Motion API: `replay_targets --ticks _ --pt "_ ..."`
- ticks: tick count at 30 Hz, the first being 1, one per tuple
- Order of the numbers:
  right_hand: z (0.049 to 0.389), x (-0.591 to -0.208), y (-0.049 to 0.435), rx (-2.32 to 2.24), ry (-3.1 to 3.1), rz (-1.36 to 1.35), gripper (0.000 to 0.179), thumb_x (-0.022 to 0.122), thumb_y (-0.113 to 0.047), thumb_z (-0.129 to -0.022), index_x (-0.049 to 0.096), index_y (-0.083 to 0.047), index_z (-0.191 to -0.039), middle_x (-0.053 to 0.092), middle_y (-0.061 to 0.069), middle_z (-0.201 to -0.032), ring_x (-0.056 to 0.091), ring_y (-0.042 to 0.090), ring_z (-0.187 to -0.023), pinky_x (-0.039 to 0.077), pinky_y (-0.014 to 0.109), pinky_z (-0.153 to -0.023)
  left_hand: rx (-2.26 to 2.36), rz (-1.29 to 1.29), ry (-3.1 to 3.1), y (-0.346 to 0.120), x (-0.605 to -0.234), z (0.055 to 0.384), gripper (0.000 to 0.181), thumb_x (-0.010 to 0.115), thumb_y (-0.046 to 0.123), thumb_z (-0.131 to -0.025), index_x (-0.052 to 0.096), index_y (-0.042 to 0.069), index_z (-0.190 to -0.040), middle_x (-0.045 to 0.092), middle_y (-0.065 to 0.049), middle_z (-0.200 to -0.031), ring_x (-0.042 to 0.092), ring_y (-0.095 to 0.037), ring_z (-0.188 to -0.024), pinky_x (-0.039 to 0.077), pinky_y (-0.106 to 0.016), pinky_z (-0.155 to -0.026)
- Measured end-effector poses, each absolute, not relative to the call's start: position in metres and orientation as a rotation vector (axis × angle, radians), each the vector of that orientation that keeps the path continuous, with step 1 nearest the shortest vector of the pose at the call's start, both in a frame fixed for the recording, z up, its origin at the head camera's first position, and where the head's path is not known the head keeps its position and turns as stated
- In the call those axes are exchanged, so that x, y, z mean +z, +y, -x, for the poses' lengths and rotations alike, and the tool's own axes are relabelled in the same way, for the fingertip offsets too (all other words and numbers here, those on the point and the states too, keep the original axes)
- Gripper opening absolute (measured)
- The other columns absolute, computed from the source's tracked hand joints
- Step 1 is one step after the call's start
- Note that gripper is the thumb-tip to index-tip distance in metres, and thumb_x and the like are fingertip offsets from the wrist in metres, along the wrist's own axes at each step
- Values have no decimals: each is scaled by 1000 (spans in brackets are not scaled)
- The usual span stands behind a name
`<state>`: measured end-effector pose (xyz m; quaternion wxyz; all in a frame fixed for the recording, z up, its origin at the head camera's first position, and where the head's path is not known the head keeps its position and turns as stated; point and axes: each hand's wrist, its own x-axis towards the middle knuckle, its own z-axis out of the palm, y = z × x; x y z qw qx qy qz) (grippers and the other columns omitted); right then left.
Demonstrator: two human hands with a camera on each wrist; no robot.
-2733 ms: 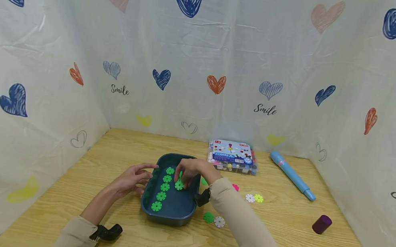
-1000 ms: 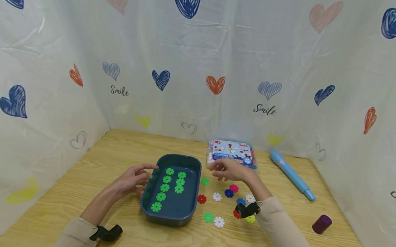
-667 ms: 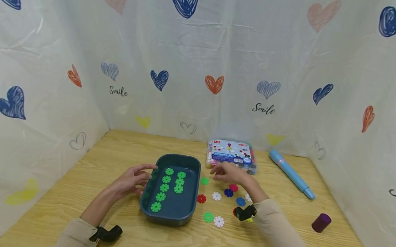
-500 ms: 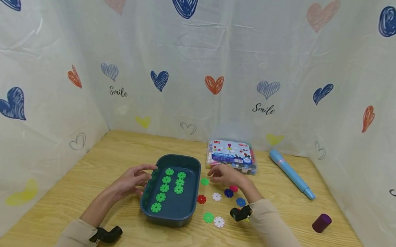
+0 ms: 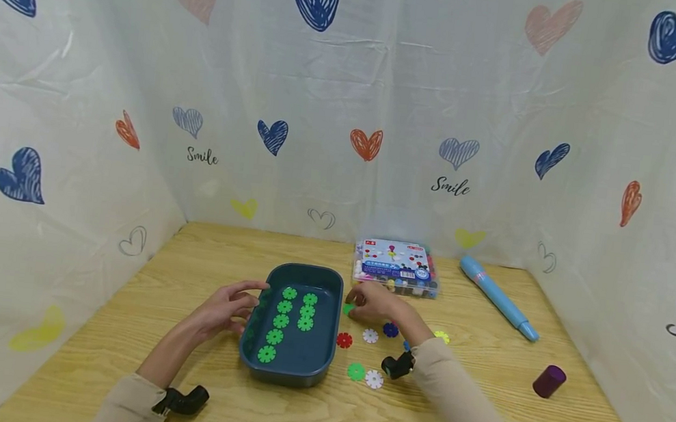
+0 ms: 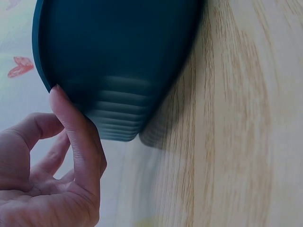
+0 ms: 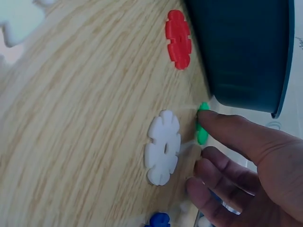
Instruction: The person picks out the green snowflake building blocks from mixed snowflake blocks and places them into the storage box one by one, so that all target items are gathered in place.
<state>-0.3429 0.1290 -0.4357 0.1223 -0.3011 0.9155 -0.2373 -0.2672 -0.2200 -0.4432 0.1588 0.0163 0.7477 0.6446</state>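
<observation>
My left hand (image 5: 227, 306) is at the left side of the dark blue tray (image 5: 286, 373), one fingertip on its rim and the other fingers loosely bent. Inside the tray lie green snowflake discs (image 5: 274, 336), several in a left column and three in a shorter right one. Just right of the tray, my right hand (image 5: 373, 302) reaches down to a green snowflake disc (image 7: 202, 133) on the table. The thumb covers part of that disc in the right wrist view, and the index finger is hidden behind it. The remaining fingers are curled near the tabletop.
Loose discs lie right of the tray: red (image 5: 344, 340), white (image 5: 370, 336), dark blue (image 5: 390, 329), yellow (image 5: 441, 336), another green (image 5: 356, 372). Behind them stands a clear parts box (image 5: 397, 267). Farther right are a light blue pen-shaped tube (image 5: 498, 298) and a purple cylinder (image 5: 549, 382).
My right hand has left the tray, where three green discs now show in the right column. It moved right over the table, then down and left to the green disc. The left hand stayed.
</observation>
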Motion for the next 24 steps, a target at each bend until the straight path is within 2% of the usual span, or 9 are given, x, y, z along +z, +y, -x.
replay_targets --ticks 9,24 --pt "346 -439 128 -738 2684 803 18 76 -15 -85 68 -8 -99 66 2 -93 59 12 -86 53 29 -79 1844 -50 2136 -220 -441 267 44 57 17 -98 48 17 -142 61 -6 -104 62 -17 -76 54 -25 -55" --pt "344 -438 130 -857 2608 866 26 78 -7 -82 62 -5 -102 63 7 -94 57 14 -84 51 26 -75 1844 -58 2135 -221 -444 267 45 58 19 -98 48 17 -142 61 -4 -101 61 -17 -77 53 -25 -56"
